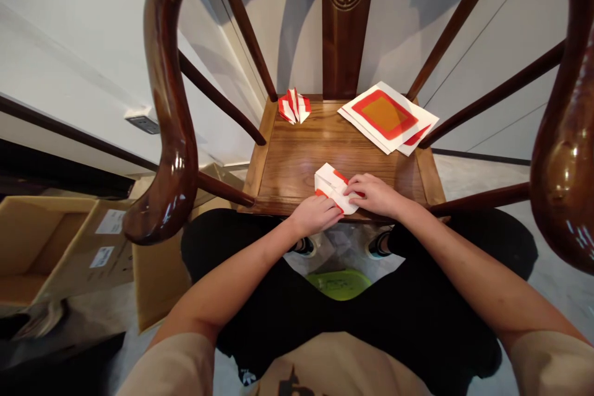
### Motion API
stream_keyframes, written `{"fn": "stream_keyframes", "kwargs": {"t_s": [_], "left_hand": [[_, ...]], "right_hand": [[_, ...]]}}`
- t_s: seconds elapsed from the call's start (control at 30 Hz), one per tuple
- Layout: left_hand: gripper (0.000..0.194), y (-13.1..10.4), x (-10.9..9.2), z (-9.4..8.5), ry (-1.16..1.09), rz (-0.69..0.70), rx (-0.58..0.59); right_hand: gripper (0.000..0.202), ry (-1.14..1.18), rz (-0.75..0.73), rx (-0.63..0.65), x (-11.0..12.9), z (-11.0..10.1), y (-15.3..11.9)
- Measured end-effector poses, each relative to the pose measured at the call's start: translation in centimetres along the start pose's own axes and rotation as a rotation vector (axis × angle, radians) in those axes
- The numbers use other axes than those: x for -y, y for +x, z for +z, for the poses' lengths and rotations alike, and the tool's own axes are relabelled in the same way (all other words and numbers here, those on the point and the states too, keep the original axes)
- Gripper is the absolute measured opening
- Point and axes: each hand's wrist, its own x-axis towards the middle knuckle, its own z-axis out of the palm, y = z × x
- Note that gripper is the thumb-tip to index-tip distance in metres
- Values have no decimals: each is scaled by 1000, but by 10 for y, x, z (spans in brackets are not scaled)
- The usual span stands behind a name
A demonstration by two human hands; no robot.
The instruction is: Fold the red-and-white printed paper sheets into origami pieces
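Note:
A partly folded sheet of white paper with red patches [328,177] lies near the front edge of the wooden chair seat [292,164]. My left hand [317,213] grips its near left edge, fingers curled together over the paper. From the other side, my right hand [374,193] has its fingers bent down on the paper's right part, pinching or pressing it. The exact fingertip contact is partly hidden. Farther back on the left of the seat stands a red and white folded paper piece [294,106], apart from both hands.
Flat white sheets with red and orange squares [383,113] are stacked at the seat's back right. Curved armrests [169,105] rise on both sides. An open cardboard box [83,247] stands on the floor at left. A green plastic object [341,284] shows below the seat.

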Motion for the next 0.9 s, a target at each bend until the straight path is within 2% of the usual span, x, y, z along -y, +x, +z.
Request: {"fn": "stream_keyframes", "kwargs": {"t_s": [0.23, 0.37, 0.53, 0.9], "left_hand": [[30, 7, -2, -1, -194, -265, 45], [24, 10, -4, -2, -263, -359, 39], [24, 11, -5, -3, -300, -412, 29], [22, 14, -8, -4, -290, -450, 44]], "right_hand": [[22, 53, 28, -4, 2, -1, 0], [22, 111, 35, 26, -1, -4, 0], [25, 153, 37, 69, -5, -6, 0], [23, 110, 44, 39, -5, 0, 1]]}}
